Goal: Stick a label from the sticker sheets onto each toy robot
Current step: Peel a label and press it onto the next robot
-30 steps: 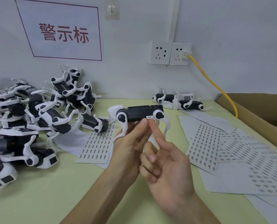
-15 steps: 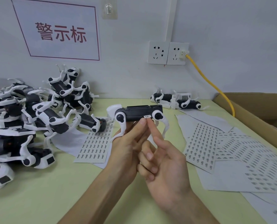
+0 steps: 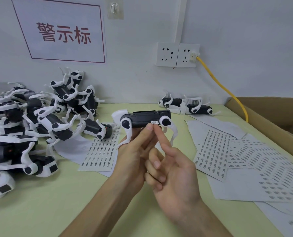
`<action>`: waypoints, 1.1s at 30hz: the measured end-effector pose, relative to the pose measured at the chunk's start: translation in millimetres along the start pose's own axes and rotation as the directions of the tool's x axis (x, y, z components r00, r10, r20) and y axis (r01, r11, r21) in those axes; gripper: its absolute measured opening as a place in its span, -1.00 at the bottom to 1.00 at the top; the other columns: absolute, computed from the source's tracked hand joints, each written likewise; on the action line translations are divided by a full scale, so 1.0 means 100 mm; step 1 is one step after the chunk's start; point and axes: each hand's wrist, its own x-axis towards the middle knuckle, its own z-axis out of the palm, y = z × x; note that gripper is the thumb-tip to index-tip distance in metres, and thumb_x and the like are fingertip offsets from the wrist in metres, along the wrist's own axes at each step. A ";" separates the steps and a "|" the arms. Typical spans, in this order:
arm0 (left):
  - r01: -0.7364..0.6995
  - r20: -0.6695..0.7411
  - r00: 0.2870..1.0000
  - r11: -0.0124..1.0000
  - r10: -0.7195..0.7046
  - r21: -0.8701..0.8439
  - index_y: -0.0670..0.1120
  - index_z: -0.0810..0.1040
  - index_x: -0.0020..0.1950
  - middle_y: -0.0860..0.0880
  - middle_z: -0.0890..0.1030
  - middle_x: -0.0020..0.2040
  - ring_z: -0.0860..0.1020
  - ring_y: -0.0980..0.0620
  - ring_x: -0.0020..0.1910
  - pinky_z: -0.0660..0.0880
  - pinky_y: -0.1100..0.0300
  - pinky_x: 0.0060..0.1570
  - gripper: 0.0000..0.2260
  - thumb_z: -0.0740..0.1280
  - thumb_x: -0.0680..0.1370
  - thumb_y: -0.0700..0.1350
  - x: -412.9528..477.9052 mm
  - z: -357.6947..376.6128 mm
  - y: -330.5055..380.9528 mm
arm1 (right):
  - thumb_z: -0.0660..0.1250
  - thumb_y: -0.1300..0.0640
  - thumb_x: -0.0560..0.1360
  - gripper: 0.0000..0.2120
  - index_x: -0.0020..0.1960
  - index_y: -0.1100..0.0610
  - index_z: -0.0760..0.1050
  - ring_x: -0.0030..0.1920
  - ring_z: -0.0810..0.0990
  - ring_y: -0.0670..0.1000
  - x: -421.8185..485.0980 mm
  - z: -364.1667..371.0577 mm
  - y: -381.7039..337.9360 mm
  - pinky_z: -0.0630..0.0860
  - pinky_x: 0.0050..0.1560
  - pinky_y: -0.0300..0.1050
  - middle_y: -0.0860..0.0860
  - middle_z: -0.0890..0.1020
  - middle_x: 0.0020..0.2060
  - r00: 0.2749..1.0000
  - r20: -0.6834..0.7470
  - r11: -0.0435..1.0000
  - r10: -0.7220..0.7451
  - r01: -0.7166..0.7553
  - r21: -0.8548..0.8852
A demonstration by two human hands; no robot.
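Far to the left of the hands, a pile of toy robots (image 3: 31,127) in black and white lies heaped on the green bench (image 3: 57,202), reaching back to the wall. Between the pile and the left hand lies a sticker sheet (image 3: 99,151) printed with rows of small labels. The left hand (image 3: 133,161) is raised above the bench, curled around a toy robot (image 3: 145,119) held lengthwise, its white legs hanging down. The thumb tip rests against the dark body. A small white label (image 3: 154,122) sits on that body beside the right-side leg joint, just above the thumb. The right hand (image 3: 174,171) holds nothing. Its index finger (image 3: 159,134) is stretched up with the tip against the robot just under the label, and the other fingers are loosely bent. Beyond the right hand, by the wall, lie two more toy robots (image 3: 185,105). To its right, overlapping sticker sheets (image 3: 227,159) spread over the bench. Past them stands a cardboard box (image 3: 270,117), and a yellow cable (image 3: 224,88) runs down from a wall socket (image 3: 187,55).
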 end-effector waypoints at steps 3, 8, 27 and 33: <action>-0.018 -0.036 0.999 0.999 0.017 -0.045 0.00 0.65 -0.13 -0.06 0.75 0.05 0.73 0.07 -0.03 0.64 0.20 -0.34 -0.85 0.52 0.46 0.05 0.01 0.00 -0.01 | 0.27 0.08 0.43 -0.56 0.27 -0.04 0.65 -0.43 0.03 -0.04 0.00 0.00 0.00 -0.01 -0.49 -0.17 0.01 0.31 -0.42 1.000 0.002 1.000 0.002 -0.002 0.005; -0.010 -0.015 1.000 0.999 0.009 -0.037 0.02 0.71 -0.24 0.00 0.75 0.02 0.72 0.10 -0.08 0.64 0.20 -0.30 -0.81 0.48 0.49 0.09 0.01 0.02 -0.01 | 0.28 0.07 0.42 -0.55 0.28 -0.03 0.65 -0.44 0.04 -0.05 0.00 -0.01 -0.01 -0.01 -0.49 -0.17 0.01 0.31 -0.43 1.000 0.006 1.000 0.000 0.000 0.001; 0.027 -0.053 0.998 0.998 -0.030 -0.054 -0.01 0.71 -0.30 0.02 0.74 0.03 0.57 -0.09 0.05 0.63 0.18 -0.17 -0.73 0.47 0.49 0.13 0.01 0.01 0.00 | 0.33 0.08 0.37 -0.54 0.25 -0.03 0.66 -0.46 0.06 -0.06 0.00 0.00 0.03 0.02 -0.51 -0.19 0.02 0.34 -0.43 1.000 -0.031 1.000 0.006 -0.006 -0.005; 0.038 -0.069 0.997 0.999 -0.041 -0.037 0.00 0.70 -0.26 0.01 0.74 0.05 0.57 -0.08 -0.01 0.63 0.17 -0.23 -0.77 0.47 0.49 0.12 0.01 0.01 0.00 | 0.34 0.07 0.35 -0.54 0.24 -0.04 0.67 -0.46 0.06 -0.06 -0.01 0.01 0.04 0.04 -0.52 -0.20 0.02 0.34 -0.43 0.999 -0.032 1.000 0.007 -0.008 -0.014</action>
